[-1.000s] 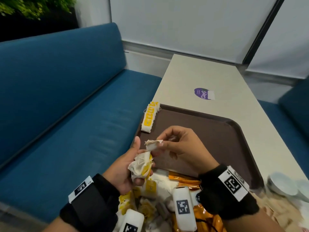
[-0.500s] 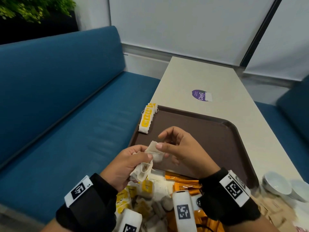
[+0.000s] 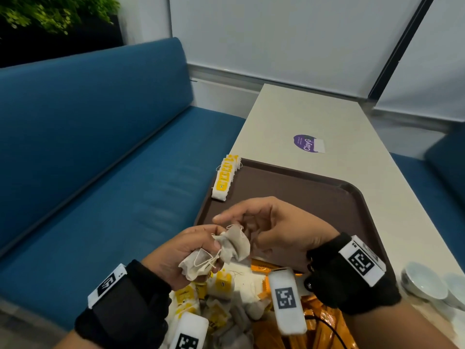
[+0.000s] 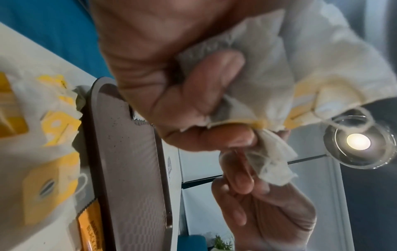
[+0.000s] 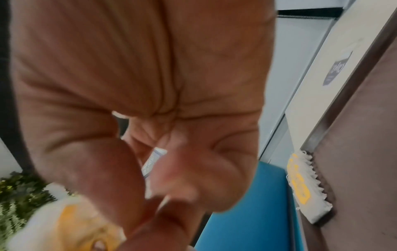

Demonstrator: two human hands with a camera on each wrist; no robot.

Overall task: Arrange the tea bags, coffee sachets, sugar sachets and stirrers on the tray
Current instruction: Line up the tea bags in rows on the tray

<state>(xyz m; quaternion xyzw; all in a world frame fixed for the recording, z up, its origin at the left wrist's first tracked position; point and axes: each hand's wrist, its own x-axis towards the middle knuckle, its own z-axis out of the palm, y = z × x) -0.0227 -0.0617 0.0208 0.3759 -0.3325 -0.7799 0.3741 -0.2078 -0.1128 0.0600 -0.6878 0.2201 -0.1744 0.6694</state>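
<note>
At frame centre, the left hand [image 3: 176, 258] clamps its fingers on crumpled white paper tea bags [image 3: 221, 250]; the right hand [image 3: 274, 227] hovers beside, fingers curled, contact unclear, over the brown plastic tray [image 3: 327, 197].

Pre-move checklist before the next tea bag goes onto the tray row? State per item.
1. Left hand grips the bunch of tea bags: ok.
2. Right hand has one bag pinched free: cannot tell; its fingers are at the bunch, contact hidden.
3. Strings untangled: not ok; loops cross among the bags in the left wrist view.
4. Row of tea bags on the tray's left edge tidy: ok.
5. Tray floor free beside the row: ok.
6. Loose pile off the tray, waiting: ok.
</note>
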